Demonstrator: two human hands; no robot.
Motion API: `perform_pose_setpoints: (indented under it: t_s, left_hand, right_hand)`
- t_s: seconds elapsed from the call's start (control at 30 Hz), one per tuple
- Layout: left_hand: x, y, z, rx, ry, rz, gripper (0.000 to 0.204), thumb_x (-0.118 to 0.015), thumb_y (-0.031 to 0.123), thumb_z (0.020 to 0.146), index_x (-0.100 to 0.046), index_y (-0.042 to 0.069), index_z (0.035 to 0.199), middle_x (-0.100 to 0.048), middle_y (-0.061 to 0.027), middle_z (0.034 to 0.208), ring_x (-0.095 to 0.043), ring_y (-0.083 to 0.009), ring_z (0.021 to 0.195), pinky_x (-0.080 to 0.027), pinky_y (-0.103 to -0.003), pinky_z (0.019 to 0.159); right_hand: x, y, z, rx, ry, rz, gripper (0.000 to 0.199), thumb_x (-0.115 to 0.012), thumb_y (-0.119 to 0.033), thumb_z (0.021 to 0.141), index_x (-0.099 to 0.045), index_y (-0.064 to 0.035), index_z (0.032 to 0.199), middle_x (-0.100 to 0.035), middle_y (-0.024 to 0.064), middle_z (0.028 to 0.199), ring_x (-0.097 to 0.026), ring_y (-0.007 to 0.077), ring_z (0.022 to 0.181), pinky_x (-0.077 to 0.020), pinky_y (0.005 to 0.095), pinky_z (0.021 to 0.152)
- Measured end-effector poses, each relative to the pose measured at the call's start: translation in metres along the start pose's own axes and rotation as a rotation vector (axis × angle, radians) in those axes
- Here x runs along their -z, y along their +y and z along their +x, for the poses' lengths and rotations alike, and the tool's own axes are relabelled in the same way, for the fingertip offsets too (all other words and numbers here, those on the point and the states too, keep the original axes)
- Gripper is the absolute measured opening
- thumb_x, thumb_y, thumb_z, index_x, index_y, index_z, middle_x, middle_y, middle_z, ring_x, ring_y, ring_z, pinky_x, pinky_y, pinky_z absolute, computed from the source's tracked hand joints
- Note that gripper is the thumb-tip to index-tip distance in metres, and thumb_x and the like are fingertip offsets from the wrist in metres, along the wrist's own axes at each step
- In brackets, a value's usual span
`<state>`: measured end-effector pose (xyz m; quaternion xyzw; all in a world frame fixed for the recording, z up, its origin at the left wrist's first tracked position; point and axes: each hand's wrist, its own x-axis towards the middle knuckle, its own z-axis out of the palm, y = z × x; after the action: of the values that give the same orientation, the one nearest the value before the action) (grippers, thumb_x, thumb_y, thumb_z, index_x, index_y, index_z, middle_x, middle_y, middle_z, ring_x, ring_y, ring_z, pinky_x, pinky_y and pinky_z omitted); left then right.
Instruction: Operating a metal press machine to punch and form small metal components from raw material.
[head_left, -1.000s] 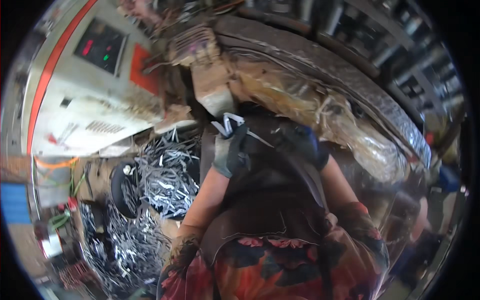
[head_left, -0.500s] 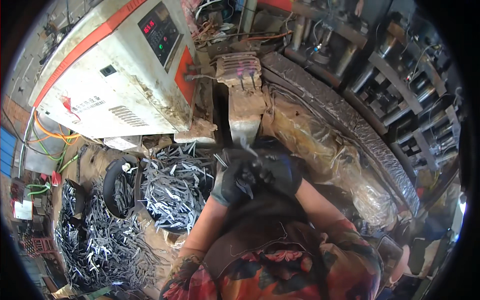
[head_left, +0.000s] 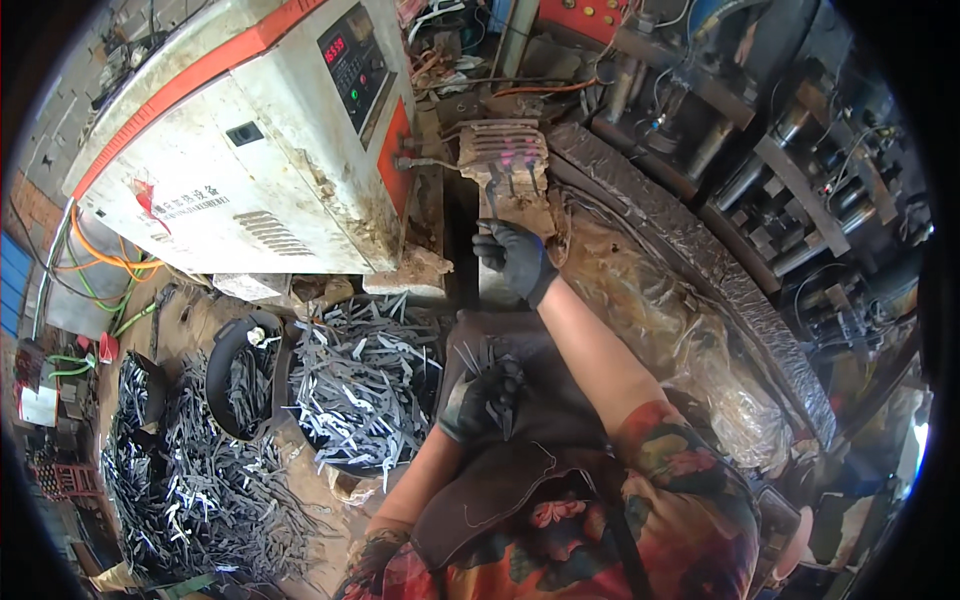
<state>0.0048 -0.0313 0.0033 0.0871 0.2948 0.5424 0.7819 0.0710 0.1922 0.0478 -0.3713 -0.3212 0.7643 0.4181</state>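
Both my hands wear dark work gloves. Over my lap, my left hand (head_left: 483,398) is closed round several thin grey metal strips (head_left: 478,358) that poke out at both ends of the fist. My right hand (head_left: 518,262) reaches forward and pinches one end of a single metal strip (head_left: 491,200). That strip points away from me, its far end at the near side of a crusted, ridged block (head_left: 503,140). Other strips stick out of this block, with pinkish glowing spots on them. Left of my left hand, a round tub holds a heap of metal strips (head_left: 360,385).
A white and orange machine cabinet (head_left: 270,170) with a lit control panel (head_left: 352,68) stands at the far left. More loose strips (head_left: 215,490) lie in a pile at the left. Crumpled plastic sheeting (head_left: 690,360) covers the right side, before heavy press machinery (head_left: 780,180).
My right hand has left my left hand and reached forward to the ridged block with a strip. My left hand has dropped slightly toward me. The whole view has shifted a little.
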Motion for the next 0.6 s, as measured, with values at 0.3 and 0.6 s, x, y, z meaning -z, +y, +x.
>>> perform_pose_setpoints:
  t_s: [0.3, 0.6]
  left_hand:
    - [0.001, 0.002, -0.006, -0.031, 0.014, 0.128, 0.020, -0.051, 0.013, 0.093, -0.059, 0.001, 0.106, -0.059, -0.0031, 0.081, -0.051, -0.0093, 0.061, -0.041, -0.020, 0.056]
    - [-0.009, 0.005, -0.007, -0.043, -0.053, 0.092, 0.023, -0.050, 0.015, 0.093, -0.058, 0.001, 0.110, -0.061, -0.0044, 0.087, -0.054, -0.0095, 0.066, -0.043, -0.022, 0.058]
  right_hand:
    - [0.000, -0.006, 0.038, -0.094, 0.068, -0.082, 0.062, -0.048, -0.060, 0.090, -0.064, -0.0014, 0.077, -0.052, 0.0039, 0.053, -0.045, 0.0146, 0.040, -0.0351, 0.0260, 0.038]
    - [0.001, -0.023, 0.062, -0.036, 0.231, 0.119, 0.058, -0.047, -0.062, 0.089, -0.063, -0.0081, 0.077, -0.057, 0.0009, 0.057, -0.047, 0.0119, 0.041, -0.0337, 0.0235, 0.038]
